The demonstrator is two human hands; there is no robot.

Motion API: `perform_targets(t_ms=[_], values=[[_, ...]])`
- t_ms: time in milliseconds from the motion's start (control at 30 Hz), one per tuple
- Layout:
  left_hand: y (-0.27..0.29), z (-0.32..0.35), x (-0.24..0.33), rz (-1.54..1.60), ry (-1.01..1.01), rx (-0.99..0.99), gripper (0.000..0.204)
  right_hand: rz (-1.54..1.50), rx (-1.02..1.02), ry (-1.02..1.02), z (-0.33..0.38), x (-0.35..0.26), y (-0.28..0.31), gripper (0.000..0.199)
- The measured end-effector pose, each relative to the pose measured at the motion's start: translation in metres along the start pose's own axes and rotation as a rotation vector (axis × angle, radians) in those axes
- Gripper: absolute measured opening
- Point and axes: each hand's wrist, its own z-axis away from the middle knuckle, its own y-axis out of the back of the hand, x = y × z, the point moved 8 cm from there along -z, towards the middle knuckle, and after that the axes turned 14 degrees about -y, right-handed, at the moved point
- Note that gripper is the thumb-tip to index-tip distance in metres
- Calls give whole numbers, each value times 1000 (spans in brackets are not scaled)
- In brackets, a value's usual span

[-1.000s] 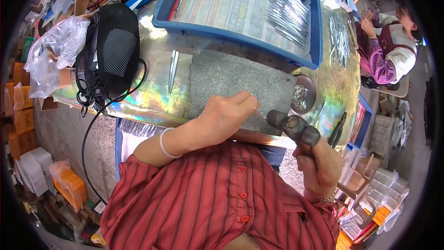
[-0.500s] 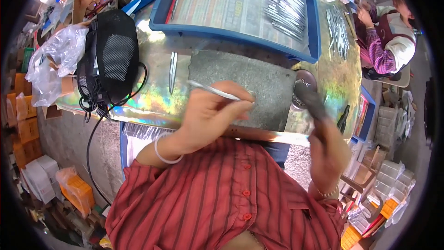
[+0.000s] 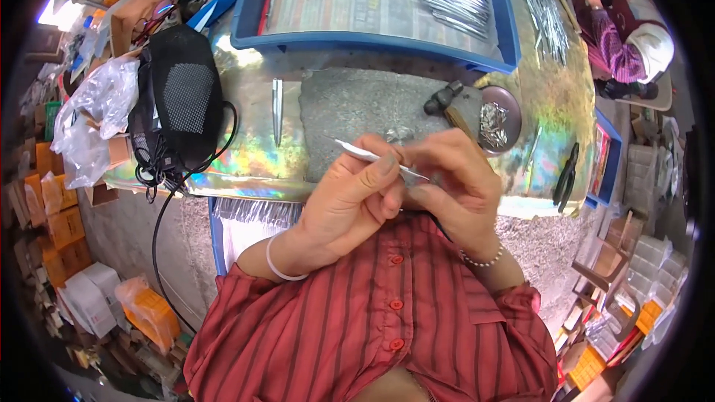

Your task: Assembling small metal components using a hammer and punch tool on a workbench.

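Left hand (image 3: 348, 193) and right hand (image 3: 450, 179) apparently pinch together.

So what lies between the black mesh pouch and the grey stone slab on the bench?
In the head view, one slim metal tool lies lengthwise on the iridescent bench top between the black mesh pouch and the grey stone slab.
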Motion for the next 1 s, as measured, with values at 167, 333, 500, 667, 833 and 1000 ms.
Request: perform_targets(t_ms=[167,333,500,667,833,1000], values=[[5,7,-12,90,35,31,13,-109,61,-59,1,23,2,17],[23,14,12,-236,-101,-72,19,-480,28,-358,0,40,5,9],[22,30,26,-663,-19,-34,14,-392,-156,-507,-1,44,-13,12],[15,25,24,-878,31,-249,15,-345,-243,-660,-4,54,-36,9],[26,23,21,-623,168,-97,12,-463,-251,-755,-5,63,-41,13],[30,22,18,-452,238,-38,13,-562,-294,-867,-7,70,-46,14]])
